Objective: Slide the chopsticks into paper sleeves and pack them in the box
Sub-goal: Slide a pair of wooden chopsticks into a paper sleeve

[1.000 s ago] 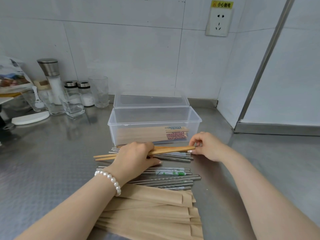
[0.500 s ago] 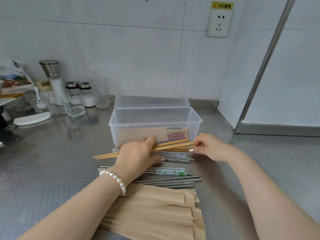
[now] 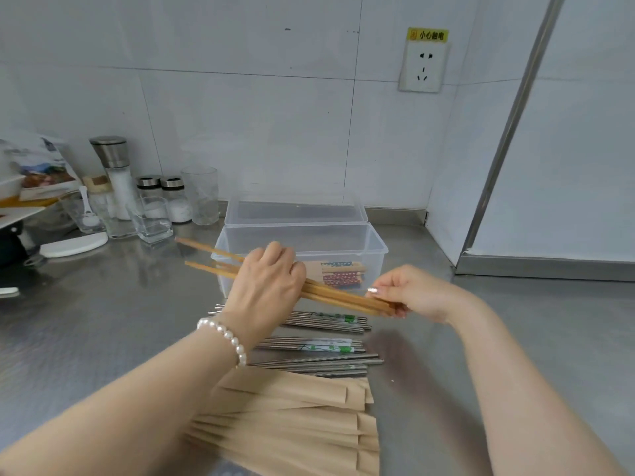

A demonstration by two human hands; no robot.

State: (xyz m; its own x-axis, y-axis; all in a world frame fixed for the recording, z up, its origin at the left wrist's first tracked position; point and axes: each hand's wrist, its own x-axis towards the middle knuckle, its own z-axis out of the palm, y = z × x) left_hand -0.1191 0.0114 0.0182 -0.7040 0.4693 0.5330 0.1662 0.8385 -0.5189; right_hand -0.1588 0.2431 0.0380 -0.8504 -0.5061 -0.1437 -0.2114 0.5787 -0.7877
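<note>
A: Item one, far left: wooden chopsticks, a pair, lifted clear of the tabletop. Free ends?

B: Free ends splayed apart, pointing left and away, toward the glass jars. Long axis runs upper-left to lower-right, across the front of the box.

A: Item two: left hand.

B: Grip clenched around the pair near its middle, knuckles up. A pearl bracelet sits on that wrist.

A: Item three: right hand.

B: Fingertips pinch the near ends, which lie together there. So the sticks extend leftward from this grip, and the left hand has the fuller hold.

A: Sleeves?

B: Paper sleeves, a loose tan stack lying on the tabletop below both hands, long axis left to right, what look like the flap ends at the right. Steel chopsticks lie between the stack and the held pair.

A: Judgement on the next move?

B: The splayed ends probably need closing first. Which end enters a sleeve I cannot tell.

A: Box contents?

B: Some sleeved pairs already inside, lengthwise, with the lid lying behind the box.
</note>
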